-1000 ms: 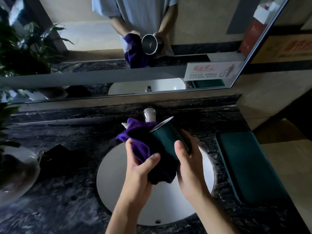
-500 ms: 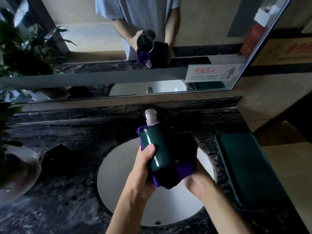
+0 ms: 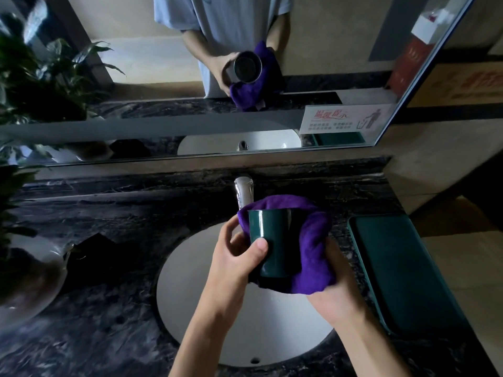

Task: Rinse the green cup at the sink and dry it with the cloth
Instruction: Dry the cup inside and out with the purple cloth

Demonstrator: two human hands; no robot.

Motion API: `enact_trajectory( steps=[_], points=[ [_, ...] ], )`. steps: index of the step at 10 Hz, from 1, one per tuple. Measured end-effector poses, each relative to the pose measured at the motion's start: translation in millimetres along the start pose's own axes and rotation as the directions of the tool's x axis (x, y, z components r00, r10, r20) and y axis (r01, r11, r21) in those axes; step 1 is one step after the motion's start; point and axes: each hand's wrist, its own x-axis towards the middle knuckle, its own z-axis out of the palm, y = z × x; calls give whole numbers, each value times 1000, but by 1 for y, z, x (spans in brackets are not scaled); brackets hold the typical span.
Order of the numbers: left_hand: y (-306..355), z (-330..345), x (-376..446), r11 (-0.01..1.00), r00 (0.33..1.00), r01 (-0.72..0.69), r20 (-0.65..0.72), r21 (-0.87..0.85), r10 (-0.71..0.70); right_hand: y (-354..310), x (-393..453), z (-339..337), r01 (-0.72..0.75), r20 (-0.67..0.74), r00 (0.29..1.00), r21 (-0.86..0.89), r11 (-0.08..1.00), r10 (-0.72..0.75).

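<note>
Now upright over the white sink basin, green cup at 12 o'clock, pinched by left hand; a second ago tilted. Purple cloth shifted to 3 o'clock, clutched by right hand. Drying underway, apparently.

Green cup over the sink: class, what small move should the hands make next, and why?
Probably turn the green cup in the left hand against the purple cloth. The cloth, cupped by the right hand, covers only the far and right sides; the near wall is bare.
</note>
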Motion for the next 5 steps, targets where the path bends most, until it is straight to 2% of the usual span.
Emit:
enact_trajectory(
  steps=[1,2,3,4,5],
  points=[
    [0,4,-4,994,990,-85,-103,73,93,1,8,6,23,80,997,-23,999,-21],
    [3,5,-4,953,974,-145,-130,266,185,-10,5,19,170,32,985,-60,984,-169],
    [3,6,-7,952,965,-195,-130,235,230,-18,2,26,177,51,982,46,983,-179],
    [3,13,-11,951,958,-227,-126,209,257,-21,4,33,238,12,971,-26,971,-237],
    [3,23,-14,948,963,-229,-87,222,254,-22,4,42,236,16,972,-35,971,-236]
  ],
)
